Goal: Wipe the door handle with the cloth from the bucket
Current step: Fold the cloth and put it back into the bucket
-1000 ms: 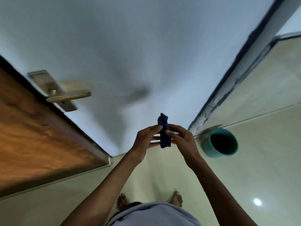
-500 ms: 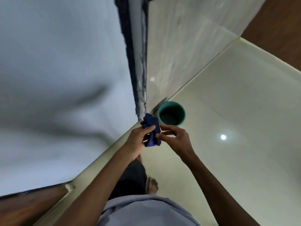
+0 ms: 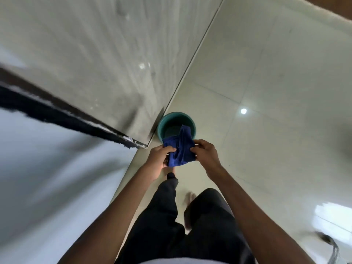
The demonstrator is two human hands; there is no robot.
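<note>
Fingers [image 3: 172, 149] of left hand [image 3: 159, 159] pinching left edge of blue cloth [image 3: 181, 151]; right hand [image 3: 204, 155] gripping its right edge, thumb over fold. Cloth hanging bunched between both hands. Teal bucket [image 3: 162, 123] standing just beyond fingertips, on glossy pale tiled floor [image 3: 266, 92], against tiled wall [image 3: 95, 54]. Ceiling light glinting off tiles right of fingers. Door handle lying outside view.

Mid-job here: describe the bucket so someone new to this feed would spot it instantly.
Follow the seam where the glossy tiled wall meets the pale tiled floor, down toward the person's hands. The round teal plastic bucket stands there on the floor, just beyond the crumpled blue cloth. It is the only round, teal thing in view.
</note>
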